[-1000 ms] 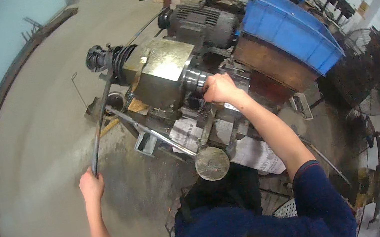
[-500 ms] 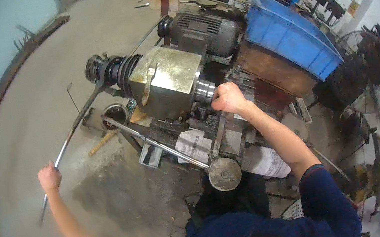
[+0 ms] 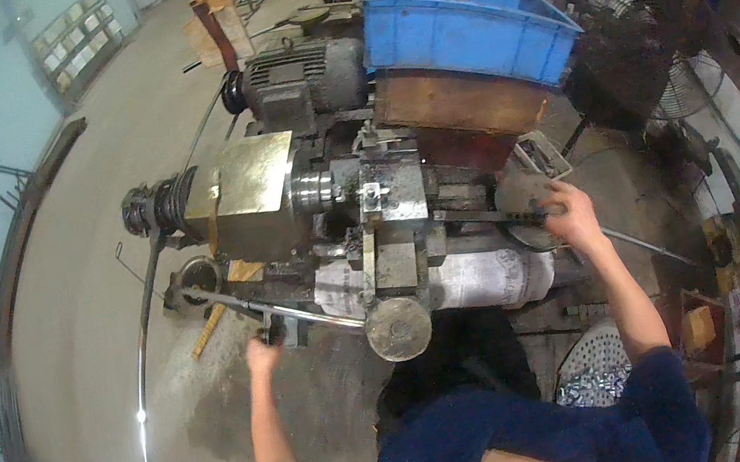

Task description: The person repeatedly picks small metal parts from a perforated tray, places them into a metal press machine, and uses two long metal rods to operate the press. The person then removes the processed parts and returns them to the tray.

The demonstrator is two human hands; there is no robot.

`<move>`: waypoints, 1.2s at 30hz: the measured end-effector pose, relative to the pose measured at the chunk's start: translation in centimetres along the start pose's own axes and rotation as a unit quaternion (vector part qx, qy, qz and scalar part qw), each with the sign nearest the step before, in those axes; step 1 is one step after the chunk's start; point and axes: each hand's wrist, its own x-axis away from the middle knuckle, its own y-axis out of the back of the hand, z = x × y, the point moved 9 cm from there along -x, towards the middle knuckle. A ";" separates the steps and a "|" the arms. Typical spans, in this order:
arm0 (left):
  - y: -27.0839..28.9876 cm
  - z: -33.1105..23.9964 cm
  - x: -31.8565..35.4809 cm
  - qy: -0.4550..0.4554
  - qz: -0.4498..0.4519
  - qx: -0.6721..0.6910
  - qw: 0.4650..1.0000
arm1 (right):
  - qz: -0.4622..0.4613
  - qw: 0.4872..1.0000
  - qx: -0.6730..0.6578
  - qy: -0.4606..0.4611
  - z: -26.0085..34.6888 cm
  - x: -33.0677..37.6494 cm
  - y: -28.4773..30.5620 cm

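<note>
Grasping dark bar (image 3: 486, 214) running leftward from fingers of right hand (image 3: 571, 213), best guided evenly; cannot tell grip of left hand (image 3: 263, 355).

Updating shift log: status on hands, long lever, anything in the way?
Left hand below slanted rod, grip unclear. Right hand at end of dark bar, grip unclear. Long lever unheld. Slanted rod between left hand and spindle.

Motor (image 3: 307, 72) behind the spindle housing (image 3: 247, 193). Bin (image 3: 465, 41) right of motor, resting on a box (image 3: 457, 104). Fan (image 3: 637, 30) stands right of the bin.
</note>
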 end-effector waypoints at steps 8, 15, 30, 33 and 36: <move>-0.8 -1.0 -6.3 -0.106 0.064 -0.431 0.894 | -0.007 0.975 0.045 -0.219 -19.1 10.3 1.4; 6.4 -2.6 -3.3 -0.076 0.010 -0.072 0.994 | 0.095 0.890 0.313 -0.317 -32.7 16.5 1.4; 4.9 -4.1 -5.7 0.035 -0.115 0.456 0.882 | -0.012 0.924 0.226 -0.308 -25.2 25.0 -0.5; 5.9 -5.8 -4.4 0.046 -0.124 0.396 0.909 | -0.007 0.913 0.184 -0.364 -21.2 27.9 -1.2; 6.2 -4.6 -5.2 0.066 -0.128 0.367 0.919 | -0.024 0.917 0.159 -0.365 -18.3 29.0 -2.4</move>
